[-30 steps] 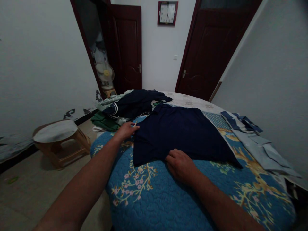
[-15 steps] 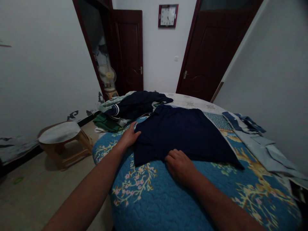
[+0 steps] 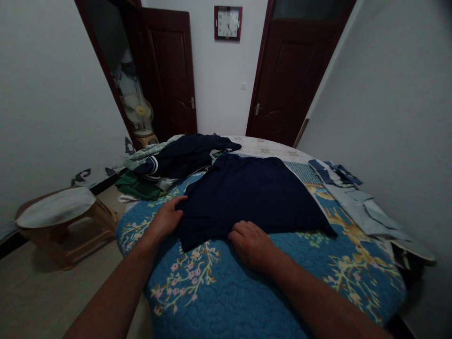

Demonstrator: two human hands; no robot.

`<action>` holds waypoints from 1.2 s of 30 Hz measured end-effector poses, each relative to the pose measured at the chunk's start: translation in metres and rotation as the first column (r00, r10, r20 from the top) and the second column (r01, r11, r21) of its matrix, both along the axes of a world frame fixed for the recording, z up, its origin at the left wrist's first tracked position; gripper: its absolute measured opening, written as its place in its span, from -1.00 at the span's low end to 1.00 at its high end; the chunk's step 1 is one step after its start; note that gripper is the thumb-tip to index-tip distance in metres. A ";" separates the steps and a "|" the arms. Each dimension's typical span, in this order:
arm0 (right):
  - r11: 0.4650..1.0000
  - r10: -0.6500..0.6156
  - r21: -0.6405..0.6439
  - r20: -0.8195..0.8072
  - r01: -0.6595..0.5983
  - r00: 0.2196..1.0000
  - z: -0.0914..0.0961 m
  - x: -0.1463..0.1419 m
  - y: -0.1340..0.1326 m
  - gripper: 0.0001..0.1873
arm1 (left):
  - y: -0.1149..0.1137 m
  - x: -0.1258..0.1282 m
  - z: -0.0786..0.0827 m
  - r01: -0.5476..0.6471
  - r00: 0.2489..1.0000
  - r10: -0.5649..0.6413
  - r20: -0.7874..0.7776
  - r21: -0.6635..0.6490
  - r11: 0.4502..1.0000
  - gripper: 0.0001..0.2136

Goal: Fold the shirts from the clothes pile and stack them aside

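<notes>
Both hands lay flat and unclenched on the navy shirt (image 3: 247, 197) at the bed's (image 3: 226, 301) near edge, left hand (image 3: 165, 219) at its side, right hand (image 3: 249, 242) at its hem, mid-smoothing I'd guess, a fold likely next.

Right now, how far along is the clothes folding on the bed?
Looks done: pale blue pieces lie flat by the wall. In hand: the navy shirt lies spread on the quilt, left hand at its side edge, right hand at its near hem. Left: the heap of clothes behind.

The navy garment (image 3: 247, 197) is soft, matt cloth; the bed's quilt (image 3: 247, 292) is stitched, puckered fabric; the stool (image 3: 63, 226) looks wooden.
</notes>
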State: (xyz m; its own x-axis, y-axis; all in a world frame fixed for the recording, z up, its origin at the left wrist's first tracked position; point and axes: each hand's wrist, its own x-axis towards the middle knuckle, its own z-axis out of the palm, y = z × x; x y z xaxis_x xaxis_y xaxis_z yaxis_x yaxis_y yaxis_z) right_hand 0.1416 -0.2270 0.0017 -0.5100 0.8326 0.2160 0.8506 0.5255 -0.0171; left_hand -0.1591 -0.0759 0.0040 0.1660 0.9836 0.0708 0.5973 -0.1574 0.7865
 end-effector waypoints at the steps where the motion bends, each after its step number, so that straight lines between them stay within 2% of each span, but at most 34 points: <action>1: 1.000 0.007 -0.003 0.005 -0.007 1.000 0.000 0.000 0.000 -0.81 | 0.000 -0.003 -0.001 -0.020 0.999 0.020 -0.025 0.015 1.000 -0.37; 6: 1.000 -0.005 -0.026 0.008 0.005 1.000 0.005 -0.003 0.000 -0.82 | -0.006 -0.006 -0.003 -0.010 0.969 0.065 -0.238 0.224 0.974 -0.48; 10: 0.997 0.043 -0.064 -0.059 -0.047 0.997 0.017 0.003 -0.001 -0.80 | -0.024 0.004 0.003 0.057 0.928 0.113 -0.354 0.436 0.898 -0.49; 11: 0.996 0.049 -0.071 -0.079 -0.055 0.996 0.021 0.008 -0.001 -0.76 | -0.030 0.008 0.004 0.124 0.928 0.060 -0.369 0.456 0.881 -0.50; 13: 0.997 0.003 -0.075 -0.108 -0.012 0.994 0.029 0.022 0.000 -0.72 | -0.041 0.015 0.004 0.325 0.904 -0.143 -0.404 0.429 0.842 -0.54; 15: 0.990 -0.126 -0.071 -0.129 0.118 0.984 0.036 0.045 -0.001 -0.71 | -0.049 0.021 -0.002 0.507 0.834 -0.340 -0.435 0.362 0.782 -0.55; 17: 0.957 -0.290 -0.061 -0.153 0.284 0.945 0.040 0.077 -0.009 -0.70 | -0.054 0.025 -0.010 0.598 0.773 -0.431 -0.466 0.309 0.739 -0.55; 21: 0.806 -0.586 -0.003 -0.143 0.591 0.798 0.028 0.153 -0.042 -0.58 | -0.052 0.025 -0.022 0.609 0.758 -0.408 -0.509 0.329 0.721 -0.62; 24: 0.680 -0.728 0.042 -0.084 0.732 0.681 0.010 0.198 -0.064 -0.57 | -0.046 0.019 -0.022 0.588 0.764 -0.351 -0.542 0.358 0.726 -0.66; 26: 0.621 -0.780 0.055 -0.053 0.781 0.624 -0.001 0.216 -0.071 -0.64 | -0.043 0.016 -0.020 0.579 0.760 -0.317 -0.568 0.371 0.725 -0.68; 29: 0.600 -0.799 0.050 -0.010 0.798 0.601 -0.008 0.228 -0.072 -0.72 | -0.041 0.015 -0.019 0.588 0.737 -0.287 -0.612 0.371 0.719 -0.68; 32: 0.581 -0.814 0.055 0.029 0.812 0.580 -0.007 0.236 -0.075 -0.73 | -0.041 0.016 -0.017 0.592 0.731 -0.281 -0.622 0.374 0.714 -0.68; 36: 0.572 -0.820 0.061 0.076 0.818 0.568 -0.007 0.250 -0.093 -0.77 | -0.044 0.016 -0.010 0.587 0.747 -0.299 -0.594 0.378 0.716 -0.69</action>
State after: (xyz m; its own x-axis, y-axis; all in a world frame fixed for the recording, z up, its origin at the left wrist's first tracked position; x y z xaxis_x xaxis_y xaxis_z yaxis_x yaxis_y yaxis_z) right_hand 0.3920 -0.3203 -0.0054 0.3711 0.9005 0.2266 0.9144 -0.3969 0.0797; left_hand -0.1429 -0.1200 -0.0061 0.7233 0.6100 0.3237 0.5993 -0.7873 0.1446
